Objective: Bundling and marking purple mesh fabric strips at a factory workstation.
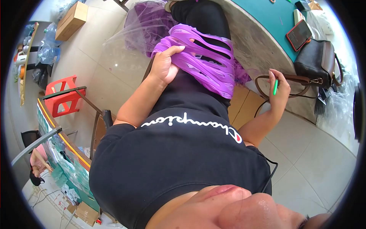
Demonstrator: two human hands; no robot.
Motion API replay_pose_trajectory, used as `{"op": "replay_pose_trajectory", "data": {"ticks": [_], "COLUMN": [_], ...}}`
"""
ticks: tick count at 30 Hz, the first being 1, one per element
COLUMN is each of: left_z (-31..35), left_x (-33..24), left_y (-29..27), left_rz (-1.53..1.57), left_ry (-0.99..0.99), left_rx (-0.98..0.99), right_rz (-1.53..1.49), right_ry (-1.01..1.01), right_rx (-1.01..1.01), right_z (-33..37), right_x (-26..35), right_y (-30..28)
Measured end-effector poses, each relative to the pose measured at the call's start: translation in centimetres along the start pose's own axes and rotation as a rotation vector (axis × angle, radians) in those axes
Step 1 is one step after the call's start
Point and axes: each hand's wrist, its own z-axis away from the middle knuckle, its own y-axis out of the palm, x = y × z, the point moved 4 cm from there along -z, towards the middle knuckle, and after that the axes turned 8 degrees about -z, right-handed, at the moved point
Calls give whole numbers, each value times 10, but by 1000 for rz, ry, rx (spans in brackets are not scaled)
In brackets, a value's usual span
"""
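My left grip [164, 69] pinched the purple slotted moulding [198, 72] across my lap [204, 18], beside the table [263, 19]; my right grip [283, 88] pinched a slim green tool [275, 87] nearer the table. Steady, taut holding seemed best.

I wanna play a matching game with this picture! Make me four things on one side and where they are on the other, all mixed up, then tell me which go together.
Things:
1. purple slotted sheet
2. green stick
3. phone
4. red stool

Places:
A. on the teal table
B. held by the left hand
C. on the tiled floor
D. held by the right hand

Right pairs: 1-B, 2-D, 3-A, 4-C.
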Motion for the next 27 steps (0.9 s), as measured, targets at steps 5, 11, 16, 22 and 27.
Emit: {"op": "replay_pose_trajectory", "data": {"ticks": [5, 11, 16, 22, 27], "left_z": [0, 5, 12, 16, 20], "left_x": [-4, -6, -15, -21, -26], "left_y": [6, 5, 19, 30, 32], "left_rz": [63, 13, -11, 71, 129], "left_ry": [-16, -24, -31, -120, -234], "left_rx": [22, 43, 84, 85, 114], "right_rz": [-147, -540, -748, -1192, -1415], "right_ry": [-38, -305, -297, -5, 141], "right_rx": [-43, 294, 577, 811, 893], "right_z": [-3, 2, -2, 3, 11], "right_x": [16, 57, 72, 82, 94], "right_y": [23, 104, 136, 114, 94]}}
